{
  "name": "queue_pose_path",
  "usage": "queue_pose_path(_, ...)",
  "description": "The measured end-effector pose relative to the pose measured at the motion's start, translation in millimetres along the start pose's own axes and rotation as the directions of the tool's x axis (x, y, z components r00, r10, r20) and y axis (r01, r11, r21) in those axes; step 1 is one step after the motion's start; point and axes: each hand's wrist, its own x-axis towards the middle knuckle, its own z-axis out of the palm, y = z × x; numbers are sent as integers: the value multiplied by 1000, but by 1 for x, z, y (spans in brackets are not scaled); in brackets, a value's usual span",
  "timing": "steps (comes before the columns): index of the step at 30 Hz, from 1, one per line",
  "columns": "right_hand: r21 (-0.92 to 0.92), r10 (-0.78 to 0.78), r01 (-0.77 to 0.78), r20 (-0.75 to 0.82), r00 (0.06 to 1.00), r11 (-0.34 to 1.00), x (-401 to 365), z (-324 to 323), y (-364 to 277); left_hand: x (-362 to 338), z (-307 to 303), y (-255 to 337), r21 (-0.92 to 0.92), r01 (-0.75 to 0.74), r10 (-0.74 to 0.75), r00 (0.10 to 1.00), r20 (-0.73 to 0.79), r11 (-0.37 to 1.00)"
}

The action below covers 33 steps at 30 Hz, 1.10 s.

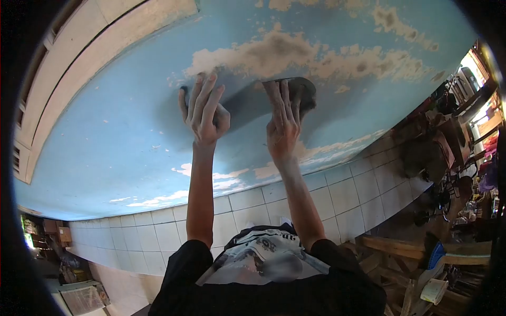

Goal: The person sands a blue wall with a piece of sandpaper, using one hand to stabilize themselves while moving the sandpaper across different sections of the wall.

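Blue paint with pale, bare patches covers the wall (126,126) in front of me. My left hand (204,108) is raised to it, fingers spread and fingertips at the lower edge of a large pale patch (274,52); nothing shows in it. To its right, my right hand (284,113) presses a dark, thin sheet (302,90) against the wall, its fingers lying over the sheet. What lies under that palm is hidden. Both hands look dusty.
White tiles (247,200) run along the bottom of the wall. A wooden frame (395,245) with a blue brush (436,255) stands at lower right, near cluttered goods. A pale door or window frame (68,58) borders the wall at upper left.
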Motion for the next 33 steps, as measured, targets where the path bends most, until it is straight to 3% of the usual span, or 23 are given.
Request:
queue_pose_path(2,64,125,-118,-123,984,991,-4,11,-24,-2,-13,-4,24,-37,37,999,5,999)
queue_pose_path(3,-141,-45,31,-95,994,990,-10,13,-29,-2,-18,-5,43,-74,74,997,3,996)
queue_pose_path(4,-142,-43,29,-98,994,989,-9,9,-22,-2,-23,-8,40,-76,76,997,3,996)
queue_pose_path(6,-66,-83,79,-51,995,995,-1,-9,3,-3,-38,-17,150,-63,63,998,6,987)
queue_pose_path(7,97,36,-22,-143,989,995,6,-19,4,-4,-48,-21,204,-25,18,999,36,979)
queue_pose_path(8,102,31,-16,-141,990,995,3,-8,4,-4,-52,-24,212,-25,18,999,34,977)
queue_pose_path(10,186,73,-25,-257,964,982,-8,20,-4,-5,-57,-26,206,186,-170,981,-91,961)
queue_pose_path(11,-54,-90,84,-123,988,995,-15,21,-9,-7,-58,-29,198,183,-168,982,-88,963)
queue_pose_path(12,-60,-90,83,-132,987,995,-14,16,-1,-10,-57,-34,215,163,-154,986,-60,963)
queue_pose_path(14,-202,-209,212,36,977,956,-13,-1,24,-16,-53,-37,230,141,-136,990,-36,963)
queue_pose_path(15,78,-61,63,-31,998,995,-14,-1,25,-17,-53,-39,231,136,-131,991,-39,963)
queue_pose_path(16,370,89,-48,-97,991,928,-15,1,26,-19,-53,-41,236,134,-128,991,-41,962)
queue_pose_path(17,449,277,-224,-56,959,865,-26,17,29,-22,-52,-44,238,135,-128,991,-43,962)
queue_pose_path(19,119,8,18,-211,977,993,-8,15,-13,-26,-45,-46,342,108,-97,994,-49,934)
queue_pose_path(20,112,11,14,-217,976,994,-6,13,-20,-25,-44,-47,332,106,-95,994,-49,937)
queue_pose_path(22,-152,-256,262,55,965,953,-13,7,-28,-26,-46,-47,299,109,-99,994,-49,948)
queue_pose_path(23,-182,-268,268,27,963,946,-17,7,-10,-27,-45,-47,295,111,-100,994,-53,949)
queue_pose_path(24,39,9,-6,-76,997,999,-23,3,12,-29,-45,-48,300,114,-106,993,-42,947)
queue_pose_path(26,289,296,-257,-99,950,922,-23,-2,29,-28,-50,-50,318,115,-111,993,-30,941)
queue_pose_path(27,288,344,-277,-215,914,917,-19,-2,33,-28,-50,-48,325,100,-103,995,-9,940)
queue_pose_path(30,116,155,-114,-475,866,987,-6,-4,-17,-28,-48,-46,327,97,-105,994,6,940)
queue_pose_path(31,86,167,-155,-169,971,984,-12,-5,-39,-28,-48,-46,336,100,-107,994,5,936)
queue_pose_path(33,-205,-48,36,-55,997,978,-27,-4,-5,-28,-47,-45,321,116,-118,993,-11,940)
